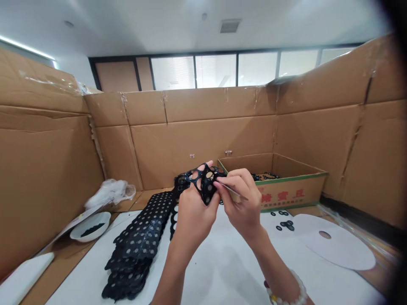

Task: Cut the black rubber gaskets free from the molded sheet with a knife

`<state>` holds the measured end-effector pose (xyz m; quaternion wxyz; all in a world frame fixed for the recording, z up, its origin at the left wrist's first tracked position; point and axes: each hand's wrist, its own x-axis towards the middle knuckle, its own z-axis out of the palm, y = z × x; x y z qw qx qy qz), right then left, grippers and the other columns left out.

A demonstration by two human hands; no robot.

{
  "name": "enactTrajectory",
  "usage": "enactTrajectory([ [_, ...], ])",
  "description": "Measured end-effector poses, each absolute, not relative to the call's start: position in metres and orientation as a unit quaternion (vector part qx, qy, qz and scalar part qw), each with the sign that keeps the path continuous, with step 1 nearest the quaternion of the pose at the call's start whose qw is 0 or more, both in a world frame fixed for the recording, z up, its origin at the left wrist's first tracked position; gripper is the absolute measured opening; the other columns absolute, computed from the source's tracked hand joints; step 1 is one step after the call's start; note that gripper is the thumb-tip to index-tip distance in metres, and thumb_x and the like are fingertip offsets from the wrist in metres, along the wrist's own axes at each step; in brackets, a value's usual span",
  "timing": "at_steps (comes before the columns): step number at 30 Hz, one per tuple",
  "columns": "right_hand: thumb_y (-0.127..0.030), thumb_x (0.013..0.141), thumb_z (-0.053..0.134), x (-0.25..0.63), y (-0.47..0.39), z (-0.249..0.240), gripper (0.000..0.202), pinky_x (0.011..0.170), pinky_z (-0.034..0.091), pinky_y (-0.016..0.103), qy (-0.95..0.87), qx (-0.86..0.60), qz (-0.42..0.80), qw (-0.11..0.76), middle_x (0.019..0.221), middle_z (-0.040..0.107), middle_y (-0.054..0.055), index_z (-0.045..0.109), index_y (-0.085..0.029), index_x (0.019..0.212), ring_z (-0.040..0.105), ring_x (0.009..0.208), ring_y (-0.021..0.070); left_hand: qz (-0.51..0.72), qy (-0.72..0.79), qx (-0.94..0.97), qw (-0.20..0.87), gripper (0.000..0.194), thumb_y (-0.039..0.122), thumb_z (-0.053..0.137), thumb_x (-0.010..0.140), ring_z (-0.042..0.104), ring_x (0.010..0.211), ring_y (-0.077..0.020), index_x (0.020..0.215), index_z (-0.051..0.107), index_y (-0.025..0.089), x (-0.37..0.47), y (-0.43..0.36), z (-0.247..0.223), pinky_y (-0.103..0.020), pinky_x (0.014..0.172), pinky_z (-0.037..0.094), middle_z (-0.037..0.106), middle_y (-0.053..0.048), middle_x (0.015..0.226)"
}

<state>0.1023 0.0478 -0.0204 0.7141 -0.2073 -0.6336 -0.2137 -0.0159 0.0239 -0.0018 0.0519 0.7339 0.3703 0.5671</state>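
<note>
My left hand (197, 212) is closed around a black sheet with round holes (208, 182), held up above the table. One of its fingers shows behind the sheet's holes. My right hand (243, 199) pinches a thin, flat, pale tool (233, 191), which looks like tweezers; its tip is close to the sheet and partly hidden by my fingers. Part of the sheet trails left toward a stack of black dotted sheets (143, 237) on the white tabletop (216, 262). Several small black rings (288, 224) lie to the right of my right hand.
A cardboard box (292, 195) with black pieces inside stands behind my right hand. On the right lies a white disc (337, 243) with a central hole. To the left are a white bowl (104, 220) of black bits and clear plastic (111, 192). Tall cardboard walls (203, 135) surround the table.
</note>
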Motion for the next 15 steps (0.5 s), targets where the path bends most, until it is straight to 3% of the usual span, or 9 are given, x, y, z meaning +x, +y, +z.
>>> enactTrajectory([
  [6, -0.002, 0.081, 0.064, 0.097, 0.046, -0.022, 0.016, 0.072, 0.055, 0.032, -0.606, -0.199, -0.315, 0.703, 0.088, 0.065, 0.010, 0.060, -0.016, 0.087, 0.062, 0.081, 0.0179, 0.568, 0.383, 0.728, 0.034, 0.042, 0.029, 0.056, 0.089, 0.062, 0.115, -0.0241, 0.131, 0.053, 0.022, -0.017, 0.026, -0.004, -0.039, 0.099, 0.047, 0.065, -0.011, 0.123],
  [11, -0.004, 0.084, 0.061, 0.089, 0.050, -0.030, 0.019, 0.078, 0.060, 0.034, -0.587, -0.182, -0.268, 0.742, 0.093, 0.072, 0.011, 0.060, -0.017, 0.098, 0.070, 0.090, 0.0204, 0.566, 0.390, 0.724, 0.061, 0.044, 0.031, 0.059, 0.088, 0.060, 0.118, -0.0257, 0.131, 0.052, 0.022, -0.018, 0.020, -0.001, -0.042, 0.101, 0.046, 0.063, -0.012, 0.126],
  [15, -0.006, 0.087, 0.056, 0.086, 0.050, -0.034, 0.020, 0.078, 0.061, 0.030, -0.583, -0.177, -0.250, 0.753, 0.095, 0.074, 0.011, 0.059, -0.017, 0.103, 0.072, 0.090, 0.0189, 0.558, 0.388, 0.729, 0.084, 0.048, 0.031, 0.061, 0.087, 0.061, 0.116, -0.0275, 0.132, 0.051, 0.021, -0.018, 0.016, 0.002, -0.045, 0.099, 0.047, 0.068, -0.012, 0.112],
])
